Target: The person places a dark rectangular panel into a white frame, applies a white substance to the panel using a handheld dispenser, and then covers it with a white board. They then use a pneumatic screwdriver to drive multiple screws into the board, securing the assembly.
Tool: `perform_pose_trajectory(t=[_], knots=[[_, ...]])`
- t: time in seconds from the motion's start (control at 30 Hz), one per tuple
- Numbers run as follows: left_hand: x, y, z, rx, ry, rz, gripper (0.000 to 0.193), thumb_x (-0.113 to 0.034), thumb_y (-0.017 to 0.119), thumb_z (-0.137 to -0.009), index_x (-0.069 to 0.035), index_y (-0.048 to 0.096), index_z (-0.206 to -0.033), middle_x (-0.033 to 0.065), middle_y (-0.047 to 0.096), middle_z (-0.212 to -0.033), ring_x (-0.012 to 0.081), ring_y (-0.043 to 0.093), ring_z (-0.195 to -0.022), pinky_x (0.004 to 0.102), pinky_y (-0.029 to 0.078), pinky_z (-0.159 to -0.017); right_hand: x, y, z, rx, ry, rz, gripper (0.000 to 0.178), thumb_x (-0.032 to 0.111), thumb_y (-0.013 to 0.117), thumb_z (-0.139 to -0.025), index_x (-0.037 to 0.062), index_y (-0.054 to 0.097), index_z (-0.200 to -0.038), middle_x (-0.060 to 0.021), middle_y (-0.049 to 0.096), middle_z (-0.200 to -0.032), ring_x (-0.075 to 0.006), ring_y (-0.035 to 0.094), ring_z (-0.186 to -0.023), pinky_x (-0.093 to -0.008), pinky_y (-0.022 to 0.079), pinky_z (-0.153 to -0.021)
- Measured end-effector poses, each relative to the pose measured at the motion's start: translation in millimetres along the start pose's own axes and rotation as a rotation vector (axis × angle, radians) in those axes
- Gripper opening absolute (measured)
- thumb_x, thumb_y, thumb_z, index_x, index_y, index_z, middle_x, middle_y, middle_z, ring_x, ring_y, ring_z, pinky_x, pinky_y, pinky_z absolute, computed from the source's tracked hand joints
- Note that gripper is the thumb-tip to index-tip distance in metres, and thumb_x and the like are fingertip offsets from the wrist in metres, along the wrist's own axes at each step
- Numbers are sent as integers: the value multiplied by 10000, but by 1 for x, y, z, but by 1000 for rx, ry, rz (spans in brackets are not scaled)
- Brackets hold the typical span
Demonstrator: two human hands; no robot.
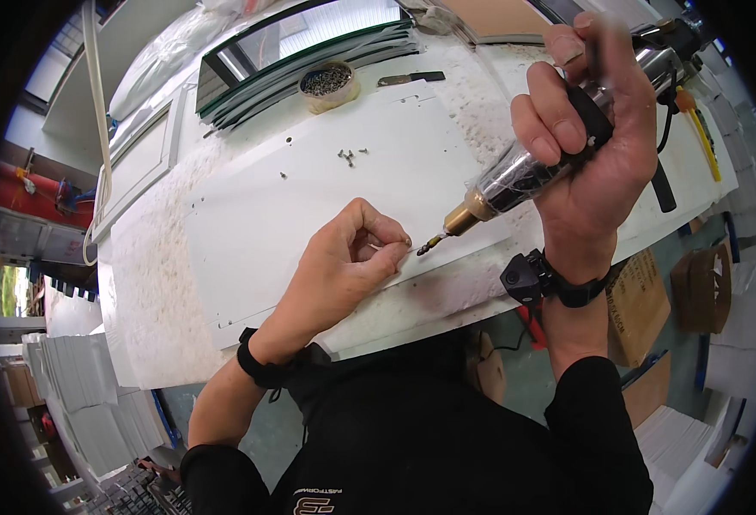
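Observation:
My right hand (597,129) is wrapped round a power screwdriver (515,178) with a silver body, a brass-coloured nose and a dark bit. It slants down to the left, its bit tip just right of my left fingertips. My left hand (344,266) is closed in a pinch at the near edge of a flat white panel (249,223). Whatever sits between thumb and forefinger is too small to make out. Several small screws (348,157) lie loose on the panel, beyond my left hand. A round tub (328,86) full of screws stands at the panel's far edge.
Stacked glass or mirror panes (309,51) lie at the back of the white-topped table (151,283). A dark-handled tool (411,78) rests beside the tub. At right are a yellow tool (698,133) and a cardboard box (638,309) below the table. A pale cord (97,112) hangs at left.

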State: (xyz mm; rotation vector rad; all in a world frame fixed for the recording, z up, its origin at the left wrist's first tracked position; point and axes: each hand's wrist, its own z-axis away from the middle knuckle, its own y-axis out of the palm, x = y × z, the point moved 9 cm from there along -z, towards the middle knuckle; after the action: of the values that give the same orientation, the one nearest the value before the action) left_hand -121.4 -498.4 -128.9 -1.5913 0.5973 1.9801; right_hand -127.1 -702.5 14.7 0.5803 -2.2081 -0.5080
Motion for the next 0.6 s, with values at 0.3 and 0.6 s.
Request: perform_pose_trajectory(t=[0.3,0.6], knots=[[11,6,-7,74,47,224,192,-38,693,-977,-52,515,-1048,83,634,-1081,111,634,-960,266,562,-860,-6,-5,-1,-1,2,10,295,267,490,-1086,3,550,-1202,-33,489,-935,-58,402,-537,-233,393,-461],[15,13,-11,76,-3,319,175,-3,657,-982,-40,524,-1088,44,623,-1057,104,635,-939,266,563,-883,-7,-11,1,-14,0,12,304,265,485,-1081,-3,556,-1205,-41,513,-962,-54,390,-533,-226,389,-462]])
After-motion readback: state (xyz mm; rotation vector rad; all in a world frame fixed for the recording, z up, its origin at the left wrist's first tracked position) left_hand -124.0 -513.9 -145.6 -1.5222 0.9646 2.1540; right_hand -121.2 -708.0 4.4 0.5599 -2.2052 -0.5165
